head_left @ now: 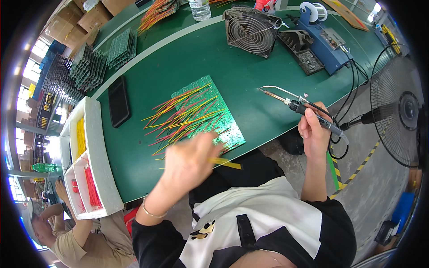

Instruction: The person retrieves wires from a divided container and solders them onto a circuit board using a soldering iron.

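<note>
In my right hand (315,129) is a soldering iron (313,115) with a thin metal solder-feed tube, its tip pointing left above the green table. My fingers are wrapped round its dark handle, apart from the circuit board. A green circuit board panel (230,127) lies near the table's front edge, with many red and yellow wires (183,114) along it, their loose ends fanning left. Over the panel's near left corner is my left hand (190,158), blurred by motion. Its fingers are too smeared to show whether they hold a wire.
A black phone (118,102) lies left of the panel. Beyond it stands a white foam tray (99,147) of red and yellow wires. A dusty square fan (252,33) and a blue solder-feed unit (328,47) stand behind. A co-worker (89,241) sits at left; a large fan (402,111) is right.
</note>
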A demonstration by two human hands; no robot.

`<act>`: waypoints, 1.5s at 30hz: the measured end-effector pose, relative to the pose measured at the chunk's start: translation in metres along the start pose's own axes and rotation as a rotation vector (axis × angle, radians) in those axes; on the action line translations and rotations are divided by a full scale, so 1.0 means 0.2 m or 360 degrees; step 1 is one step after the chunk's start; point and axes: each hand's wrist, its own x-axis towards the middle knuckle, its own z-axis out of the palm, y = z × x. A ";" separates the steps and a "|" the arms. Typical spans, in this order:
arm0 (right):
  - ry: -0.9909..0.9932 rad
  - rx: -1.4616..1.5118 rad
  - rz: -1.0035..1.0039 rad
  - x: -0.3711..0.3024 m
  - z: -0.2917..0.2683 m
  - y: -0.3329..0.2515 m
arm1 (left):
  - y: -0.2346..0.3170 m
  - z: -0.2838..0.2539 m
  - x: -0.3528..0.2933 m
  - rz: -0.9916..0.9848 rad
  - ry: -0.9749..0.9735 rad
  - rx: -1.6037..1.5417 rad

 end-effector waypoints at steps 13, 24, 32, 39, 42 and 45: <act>0.0005 0.0072 -0.0013 0.10 0.05 0.04 | -0.09 0.06 0.02 -0.0013 -0.0079 0.0155; -0.0043 0.0084 0.0004 0.12 0.10 0.09 | -0.16 -0.08 0.15 -0.0158 0.0024 -0.0282; -0.0156 0.0043 0.0147 0.02 0.11 0.08 | -0.23 0.05 0.14 -0.0243 0.0047 -0.0380; -0.0160 -0.0030 0.0164 -0.03 0.18 0.10 | -0.25 0.10 0.12 -0.0156 0.0011 -0.0162; -0.0167 -0.0043 0.0185 -0.03 0.19 0.10 | -0.27 0.09 0.10 -0.0106 0.0081 -0.0171; -0.0173 -0.0052 0.0195 -0.05 0.21 0.10 | -0.28 0.07 0.09 -0.0116 0.0070 -0.0190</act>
